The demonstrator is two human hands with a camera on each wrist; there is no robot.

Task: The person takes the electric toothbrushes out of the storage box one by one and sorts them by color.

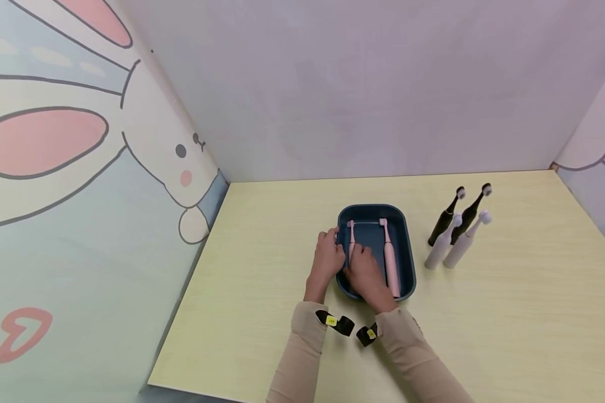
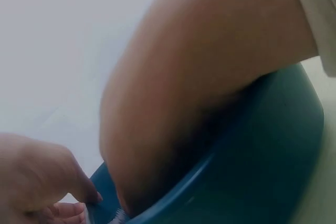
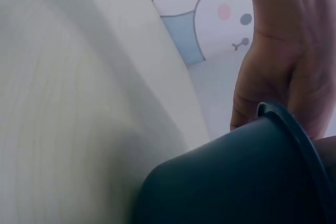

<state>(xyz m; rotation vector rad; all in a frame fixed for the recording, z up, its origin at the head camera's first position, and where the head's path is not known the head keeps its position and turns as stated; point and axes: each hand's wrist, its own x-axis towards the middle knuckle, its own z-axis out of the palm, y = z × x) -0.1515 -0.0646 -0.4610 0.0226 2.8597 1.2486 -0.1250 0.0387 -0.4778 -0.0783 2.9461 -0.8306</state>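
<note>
A dark blue rectangular tub [image 1: 406, 246] stands on the table. My left hand [image 1: 329, 254] grips its left rim, thumb over the edge and fingers outside, as the left wrist view shows. My right hand [image 1: 367, 272] reaches into the tub and holds the handle of a pink electric toothbrush [image 1: 352, 230] along the left side. The hand hides most of that handle; its head points to the far end. A second pink electric toothbrush [image 1: 390, 260] lies along the tub's right side, apart from the hand. In the right wrist view, the tub's outer wall [image 3: 226, 182] covers the right fingers.
Right of the tub stand two black electric toothbrushes [image 1: 440, 226] [image 1: 468, 217] and, nearer, two white ones [image 1: 438, 251] [image 1: 461, 248], all upright. The pale wooden table [image 1: 262, 252] meets a plain wall [image 1: 373, 101] behind and a rabbit-painted wall [image 1: 80, 268] on the left.
</note>
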